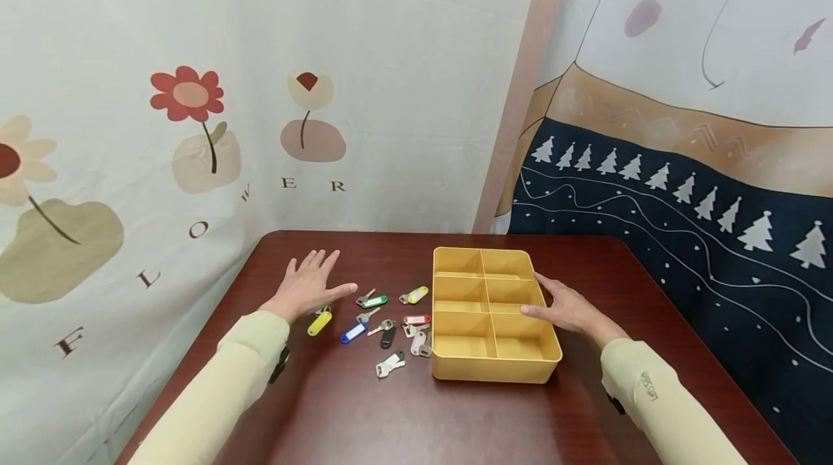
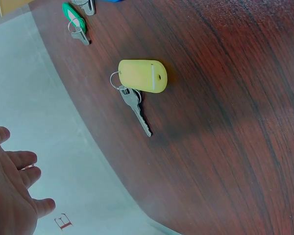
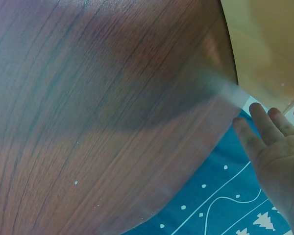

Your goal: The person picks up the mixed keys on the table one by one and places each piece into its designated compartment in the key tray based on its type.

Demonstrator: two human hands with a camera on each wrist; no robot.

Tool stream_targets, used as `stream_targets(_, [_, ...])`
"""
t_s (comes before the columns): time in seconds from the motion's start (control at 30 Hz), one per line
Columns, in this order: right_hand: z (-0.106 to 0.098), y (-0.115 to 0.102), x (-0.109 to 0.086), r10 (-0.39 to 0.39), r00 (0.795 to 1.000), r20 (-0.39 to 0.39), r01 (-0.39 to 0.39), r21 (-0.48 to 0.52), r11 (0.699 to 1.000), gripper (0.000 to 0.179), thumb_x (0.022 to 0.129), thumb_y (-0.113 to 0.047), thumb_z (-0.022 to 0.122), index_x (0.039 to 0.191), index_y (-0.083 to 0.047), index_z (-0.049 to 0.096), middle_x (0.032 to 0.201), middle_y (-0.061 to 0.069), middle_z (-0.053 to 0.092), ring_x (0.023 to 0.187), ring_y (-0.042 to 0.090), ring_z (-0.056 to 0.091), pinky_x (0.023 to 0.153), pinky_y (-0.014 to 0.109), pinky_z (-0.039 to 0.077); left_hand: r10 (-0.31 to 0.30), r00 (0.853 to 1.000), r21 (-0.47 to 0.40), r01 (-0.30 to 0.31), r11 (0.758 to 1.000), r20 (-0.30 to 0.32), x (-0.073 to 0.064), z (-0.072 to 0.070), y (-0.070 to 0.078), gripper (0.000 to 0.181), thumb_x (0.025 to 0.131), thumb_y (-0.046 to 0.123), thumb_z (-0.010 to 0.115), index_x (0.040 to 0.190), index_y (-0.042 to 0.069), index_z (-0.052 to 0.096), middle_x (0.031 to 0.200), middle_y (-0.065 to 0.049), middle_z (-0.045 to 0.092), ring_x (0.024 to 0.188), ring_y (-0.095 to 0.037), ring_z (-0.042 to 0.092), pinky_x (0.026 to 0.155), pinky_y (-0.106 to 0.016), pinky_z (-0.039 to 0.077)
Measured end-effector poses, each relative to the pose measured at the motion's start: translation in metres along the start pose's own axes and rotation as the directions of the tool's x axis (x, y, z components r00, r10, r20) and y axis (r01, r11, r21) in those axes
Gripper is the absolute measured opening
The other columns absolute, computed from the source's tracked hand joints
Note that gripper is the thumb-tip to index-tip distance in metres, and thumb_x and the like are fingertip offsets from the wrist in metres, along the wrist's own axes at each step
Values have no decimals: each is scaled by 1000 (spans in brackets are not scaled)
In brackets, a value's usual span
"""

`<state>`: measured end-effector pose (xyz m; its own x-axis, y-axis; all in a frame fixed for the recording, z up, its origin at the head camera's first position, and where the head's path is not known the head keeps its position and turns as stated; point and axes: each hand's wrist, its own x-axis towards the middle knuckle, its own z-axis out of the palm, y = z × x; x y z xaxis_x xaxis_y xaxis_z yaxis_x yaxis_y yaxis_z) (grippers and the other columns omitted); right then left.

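A yellow organizer box with several compartments, none holding anything, sits right of the table's middle. My right hand is at its right wall, thumb overlapping the rim in the head view, fingers extended. Left of the box lie several keys with coloured tags. My left hand hovers with fingers spread beside them, holding nothing. Nearest it is a key with a yellow tag, whose metal key shows in the left wrist view. Others have a green tag, a blue tag and a red tag.
The dark red wooden table has rounded far corners. A white curtain with printed flowers hangs behind and to the left. On the right hangs a dark blue cloth with white trees.
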<state>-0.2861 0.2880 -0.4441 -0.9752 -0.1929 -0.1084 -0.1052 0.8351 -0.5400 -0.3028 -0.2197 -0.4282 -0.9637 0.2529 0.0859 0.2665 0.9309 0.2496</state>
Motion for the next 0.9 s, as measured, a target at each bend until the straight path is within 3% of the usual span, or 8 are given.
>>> stream_targets(0.2, [0, 2, -1, -6, 1000, 10, 6, 12, 1000, 103, 83, -58, 72, 155, -1, 25, 152, 32, 31, 137, 49, 33, 107, 65, 28, -6, 1000, -49, 7, 999, 17, -4, -1, -4, 96, 91, 68, 50, 155, 0, 27, 154, -31, 28, 144, -47, 18, 111, -67, 7])
stream_targets(0.6, [1, 4, -4, -22, 1000, -1, 22, 105, 994, 100, 82, -47, 78, 155, -2, 27, 147, 29, 42, 125, 43, 51, 104, 61, 35, -24, 1000, -117, 25, 993, 8, -11, 0, -14, 92, 93, 65, 51, 153, -2, 30, 152, -30, 34, 141, -48, 27, 111, -66, 15])
stream_targets(0.9, [3, 6, -3, -8, 1000, 4, 7, 183, 983, 94, 85, -42, 77, 155, -2, 27, 145, 27, 45, 132, 43, 43, 107, 61, 32, -3, 1000, -142, 3, 990, -2, -13, 4, -22, 90, 94, 63, 53, 152, -2, 32, 151, -28, 37, 138, -47, 32, 109, -63, 24])
